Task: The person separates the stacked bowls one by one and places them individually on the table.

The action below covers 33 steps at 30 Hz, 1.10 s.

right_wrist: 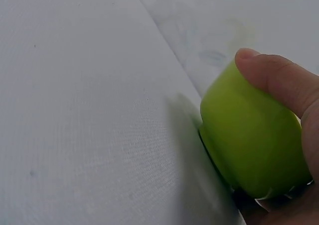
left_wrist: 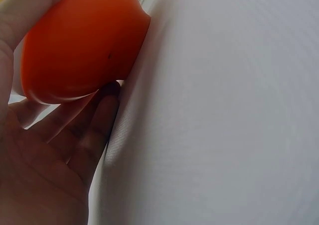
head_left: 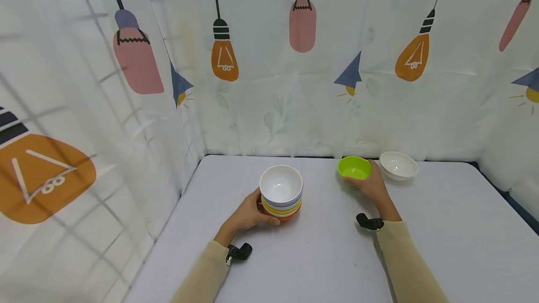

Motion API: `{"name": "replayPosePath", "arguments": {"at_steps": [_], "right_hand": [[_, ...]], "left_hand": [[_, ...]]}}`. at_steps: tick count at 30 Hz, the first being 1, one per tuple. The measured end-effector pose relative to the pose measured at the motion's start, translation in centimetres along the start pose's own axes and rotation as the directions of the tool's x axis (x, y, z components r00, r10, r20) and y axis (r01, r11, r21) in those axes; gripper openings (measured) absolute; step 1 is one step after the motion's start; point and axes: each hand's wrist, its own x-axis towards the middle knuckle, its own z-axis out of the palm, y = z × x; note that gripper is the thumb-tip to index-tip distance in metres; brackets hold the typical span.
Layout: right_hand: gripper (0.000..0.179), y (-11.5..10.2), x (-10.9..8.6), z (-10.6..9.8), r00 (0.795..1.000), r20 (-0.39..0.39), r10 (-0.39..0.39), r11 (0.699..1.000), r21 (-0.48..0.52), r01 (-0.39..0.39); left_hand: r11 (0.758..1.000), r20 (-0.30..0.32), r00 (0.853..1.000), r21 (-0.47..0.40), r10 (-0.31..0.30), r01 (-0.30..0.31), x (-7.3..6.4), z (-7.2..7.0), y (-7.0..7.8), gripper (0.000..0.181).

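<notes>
A stack of nested bowls stands on the table, with a white bowl [head_left: 281, 185] on top, light-blue and yellow rims below it, and an orange bowl [left_wrist: 84, 46] at the bottom. My left hand [head_left: 247, 213] holds this stack from its left side, thumb toward the front, the other fingers partly hidden behind. Farther right, a lime-green bowl [head_left: 354, 168] is gripped by my right hand [head_left: 373, 187]. In the right wrist view the thumb [right_wrist: 274, 78] lies along that bowl's side near the rim, and the bowl's base is close to the tabletop.
Just right of my right hand, a white bowl [head_left: 399, 166] sits near the table's back edge. A white cloth covers the table [head_left: 320, 256]. Printed curtains [head_left: 269, 106] hang behind it and along the left side.
</notes>
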Motion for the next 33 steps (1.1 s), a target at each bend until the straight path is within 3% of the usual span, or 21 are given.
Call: {"name": "replayPosePath", "arguments": {"at_steps": [22, 33], "right_hand": [[0.118, 0.04, -0.21, -0.16, 0.995, 0.003, 0.1, 0.995, 0.027, -0.1], [0.11, 0.69, 0.1, -0.16, 0.998, -0.024, 0.054, 0.997, 0.063, -0.052]], "left_hand": [[1.0, 0.004, 1.0, -0.011, -0.002, 0.002, -0.08, 0.0, 0.12, 0.102], [1.0, 0.01, 1.0, -0.009, -0.006, 0.006, -0.01, 0.04, 0.04, 0.103]]}}
